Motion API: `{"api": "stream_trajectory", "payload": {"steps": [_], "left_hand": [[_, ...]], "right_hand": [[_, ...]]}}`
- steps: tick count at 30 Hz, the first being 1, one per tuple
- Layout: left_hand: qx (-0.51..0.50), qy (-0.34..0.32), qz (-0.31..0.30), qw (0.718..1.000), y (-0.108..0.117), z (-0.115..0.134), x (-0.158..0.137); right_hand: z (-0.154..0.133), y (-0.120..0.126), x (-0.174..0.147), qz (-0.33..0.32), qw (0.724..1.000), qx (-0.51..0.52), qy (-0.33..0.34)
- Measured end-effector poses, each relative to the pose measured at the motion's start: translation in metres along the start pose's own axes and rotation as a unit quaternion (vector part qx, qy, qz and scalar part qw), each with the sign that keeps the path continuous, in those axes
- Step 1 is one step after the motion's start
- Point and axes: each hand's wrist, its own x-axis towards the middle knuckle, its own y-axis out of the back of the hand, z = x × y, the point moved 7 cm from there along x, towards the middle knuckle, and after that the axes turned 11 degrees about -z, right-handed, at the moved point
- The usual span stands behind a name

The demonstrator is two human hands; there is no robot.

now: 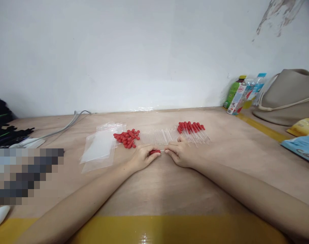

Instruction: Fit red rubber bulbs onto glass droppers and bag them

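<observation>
Yellow tape [179, 228] runs along the near edge of the desk [159, 193]. Farther in, the left hand [143, 157] has its fingers closed on a red rubber bulb [154, 152], the right hand [179, 153] on a clear tube [162, 151] meeting it. Beyond, left to right, lie zip bags [98, 145], loose bulbs [130, 135], bare tubes [159, 136] and bulb-topped droppers [194, 128].
</observation>
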Motion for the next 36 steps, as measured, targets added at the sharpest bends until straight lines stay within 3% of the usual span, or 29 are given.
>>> {"api": "stream_trajectory", "payload": {"steps": [5,17,20,23,26,29,32,36], "left_hand": [[0.003,-0.01,-0.002,1.0,-0.003,-0.001,0.0],[0.019,-0.018,-0.013,1.0,-0.003,0.001,0.002],[0.035,0.008,0.03,0.999,0.003,-0.002,0.001],[0.054,0.054,0.104,0.992,0.012,-0.008,-0.003],[0.081,0.067,0.107,0.989,0.013,-0.01,-0.003],[0.089,0.055,0.074,0.992,0.009,-0.006,-0.001],[0.085,0.049,0.062,0.993,0.008,-0.004,0.001],[0.085,0.051,0.059,0.993,0.007,-0.006,0.001]], "right_hand": [[0.001,-0.009,0.002,0.013,1.0,-0.004,0.004],[-0.004,-0.009,0.01,-0.048,0.998,0.029,-0.011],[-0.003,-0.004,0.01,-0.053,0.998,0.041,-0.015],[0.014,0.007,0.009,-0.01,0.996,0.085,-0.038],[0.058,0.022,0.002,0.078,0.981,0.099,-0.149],[0.11,0.036,-0.018,0.133,0.932,0.084,-0.327],[0.145,0.041,-0.041,0.122,0.873,0.082,-0.465],[0.155,0.033,-0.053,0.079,0.844,0.072,-0.525]]}}
